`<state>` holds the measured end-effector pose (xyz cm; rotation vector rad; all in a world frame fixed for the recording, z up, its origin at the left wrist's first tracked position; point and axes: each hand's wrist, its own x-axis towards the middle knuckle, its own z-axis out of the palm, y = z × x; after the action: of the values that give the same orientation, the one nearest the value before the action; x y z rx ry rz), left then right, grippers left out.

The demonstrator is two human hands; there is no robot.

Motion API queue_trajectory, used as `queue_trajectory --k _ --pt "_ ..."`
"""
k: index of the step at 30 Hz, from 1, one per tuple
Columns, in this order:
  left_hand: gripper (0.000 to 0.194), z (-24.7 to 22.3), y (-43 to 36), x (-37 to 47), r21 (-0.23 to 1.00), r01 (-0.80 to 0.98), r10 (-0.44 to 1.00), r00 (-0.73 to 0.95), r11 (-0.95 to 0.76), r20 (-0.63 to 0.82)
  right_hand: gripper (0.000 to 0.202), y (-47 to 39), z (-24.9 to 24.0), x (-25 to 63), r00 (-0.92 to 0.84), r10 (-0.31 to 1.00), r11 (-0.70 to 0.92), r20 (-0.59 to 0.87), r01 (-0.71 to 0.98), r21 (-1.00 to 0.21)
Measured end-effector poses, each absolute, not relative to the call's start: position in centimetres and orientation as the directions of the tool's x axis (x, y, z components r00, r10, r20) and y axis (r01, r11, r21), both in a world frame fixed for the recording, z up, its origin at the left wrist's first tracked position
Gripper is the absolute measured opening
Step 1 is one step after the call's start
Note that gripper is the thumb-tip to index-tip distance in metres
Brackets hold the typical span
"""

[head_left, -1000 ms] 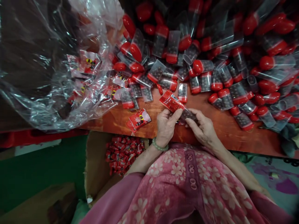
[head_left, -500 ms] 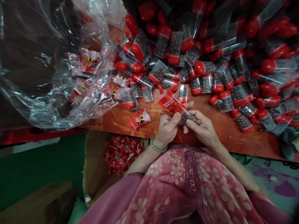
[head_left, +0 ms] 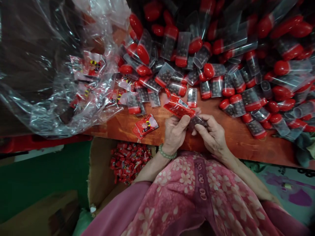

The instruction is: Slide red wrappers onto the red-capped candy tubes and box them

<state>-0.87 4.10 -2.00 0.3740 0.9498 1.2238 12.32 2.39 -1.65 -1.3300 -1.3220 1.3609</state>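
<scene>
Between my two hands, just above the table edge, is a clear container of dark balls (head_left: 198,122) partly inside a red printed wrapper (head_left: 179,106). My left hand (head_left: 175,132) pinches the wrapper near its lower end, thumb on top. The fingers of my right hand (head_left: 213,133) close on the container's clear end, with the thumb laid along it. A barcode shows on the upper face of the wrapper. To the left of my hands lie a few flat red printed wrappers (head_left: 146,126). Some of the fingertips are hidden behind the container.
A large heap of red-capped clear containers (head_left: 237,78) spreads over the back and right of the wooden table (head_left: 246,146). At left is a clear plastic bag (head_left: 61,108) around more printed wrappers. Below the edge, a cardboard box (head_left: 99,167) holds many red wrapped pieces (head_left: 130,162).
The red wrapper has turned in my hands, so a barcode now shows. My right fingers have shifted slightly on the container. The whole view has moved a little.
</scene>
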Motion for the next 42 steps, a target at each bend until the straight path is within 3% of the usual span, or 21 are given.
queue_trajectory --k 3,5,10,12,17,19,24,29,32,35,37,42 --pt "0.047 -2.2 3.9 -0.9 0.743 -0.572 0.910 0.016 0.347 -0.413 0.031 2.7 -1.4 12.4 -0.192 0.960 -0.213 -0.204 -0.025 -0.977" --pt "0.046 -2.2 3.9 -1.1 0.756 -0.561 0.915 0.004 0.336 -0.404 0.032 2.8 -1.3 12.2 -0.199 0.956 -0.227 -0.216 -0.036 -0.973" --pt "0.046 -2.0 4.3 -1.8 0.753 -0.586 0.929 0.001 0.300 -0.370 0.022 2.7 -1.6 11.9 -0.121 0.990 -0.044 -0.078 0.261 -0.964" --pt "0.044 -2.0 4.4 -2.0 0.751 -0.580 0.931 0.040 0.317 -0.362 0.020 2.6 -1.6 12.0 -0.119 0.992 -0.015 -0.050 0.278 -0.960" --pt "0.043 -2.1 4.3 -2.4 0.761 -0.529 0.923 0.143 0.375 -0.356 0.021 2.7 -1.5 12.3 -0.269 0.931 -0.293 -0.246 -0.152 -0.944" --pt "0.043 -2.0 4.4 -2.3 0.757 -0.521 0.917 0.167 0.394 -0.362 0.027 2.8 -1.6 12.3 -0.286 0.916 -0.348 -0.280 -0.226 -0.910" --pt "0.044 -1.7 4.6 -2.1 0.708 -0.559 0.899 0.204 0.432 -0.388 0.040 2.8 -1.7 12.2 -0.227 0.925 -0.337 -0.305 -0.118 -0.934" --pt "0.050 -1.5 4.4 -2.1 0.695 -0.631 0.918 0.073 0.345 -0.389 0.035 2.4 -1.6 12.0 -0.248 0.936 -0.281 -0.252 -0.093 -0.955" --pt "0.048 -1.4 4.1 -2.0 0.694 -0.648 0.921 0.032 0.314 -0.387 0.023 2.0 -1.7 12.0 -0.230 0.956 -0.172 -0.182 0.062 -0.983" --pt "0.045 -1.3 3.7 -1.7 0.696 -0.645 0.919 0.024 0.316 -0.394 0.016 1.7 -1.7 12.1 -0.175 0.984 0.027 -0.020 0.262 -0.965" --pt "0.045 -1.4 3.6 -1.6 0.691 -0.644 0.915 0.036 0.328 -0.402 0.016 1.5 -1.5 12.2 -0.152 0.988 0.082 0.039 0.288 -0.954" --pt "0.049 -1.6 3.0 -2.0 0.694 -0.625 0.910 0.068 0.358 -0.409 0.027 1.6 -0.9 11.7 -0.269 0.943 -0.223 -0.197 -0.069 -0.972"
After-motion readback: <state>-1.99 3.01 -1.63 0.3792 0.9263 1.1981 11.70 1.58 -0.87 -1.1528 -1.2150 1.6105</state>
